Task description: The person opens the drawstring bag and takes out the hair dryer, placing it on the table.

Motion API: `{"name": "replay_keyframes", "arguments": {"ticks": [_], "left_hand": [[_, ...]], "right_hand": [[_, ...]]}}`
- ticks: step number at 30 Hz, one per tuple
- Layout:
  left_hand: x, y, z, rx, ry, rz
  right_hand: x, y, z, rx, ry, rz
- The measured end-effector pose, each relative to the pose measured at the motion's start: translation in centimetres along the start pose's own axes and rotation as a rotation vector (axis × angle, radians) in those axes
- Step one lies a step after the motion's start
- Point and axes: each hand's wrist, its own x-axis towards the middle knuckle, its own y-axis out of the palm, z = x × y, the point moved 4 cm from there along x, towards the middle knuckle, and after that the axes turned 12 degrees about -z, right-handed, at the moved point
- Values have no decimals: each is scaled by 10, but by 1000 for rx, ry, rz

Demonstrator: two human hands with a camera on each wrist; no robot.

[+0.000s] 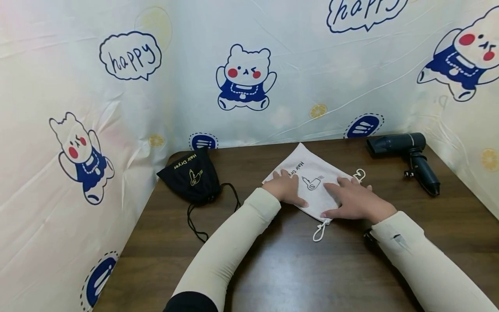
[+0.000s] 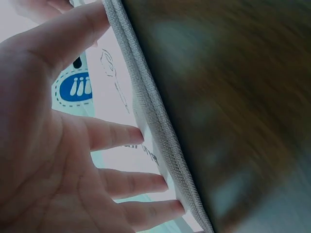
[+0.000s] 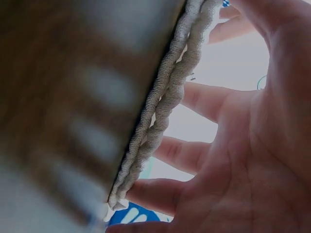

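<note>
A white drawstring bag (image 1: 321, 167) lies flat on the table at a slant, printed with a hair dryer drawing and lettering that is partly covered. My left hand (image 1: 282, 188) rests on its left side with fingers spread. On the drawstring end at the right lies my right hand (image 1: 352, 200), its fingers also spread. The left wrist view shows straight fingertips along the bag's seamed edge (image 2: 160, 126). In the right wrist view, extended fingers touch the gathered, ruffled mouth (image 3: 167, 99). White cord loops (image 1: 319, 232) stick out at both ends of this mouth.
A black drawstring bag (image 1: 195, 177) marked "Hair Dryer" lies at the back left, its black cords trailing toward my left sleeve. At the back right lies a dark hair dryer (image 1: 397, 144), handle toward me. A printed curtain (image 1: 304, 65) stands around the wooden table (image 1: 288, 260).
</note>
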Motion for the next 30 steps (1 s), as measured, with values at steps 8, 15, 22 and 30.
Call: {"name": "replay_keyframes", "arguments": {"ticks": [8,15,22,30], "left_hand": [[1,-4,-15,-14,-8,17],[6,-6,-31,-8,16,8],[13,-6,-43,-18,47,6],[17,-4,-53,-35,51,-2]], "right_hand": [[-10,-3,-9,11,34,5],[-20,-9,-19,-6,72,3],[-26,-10,-29,-19,111,23],[-31,-14,-39,-22,128,26]]}}
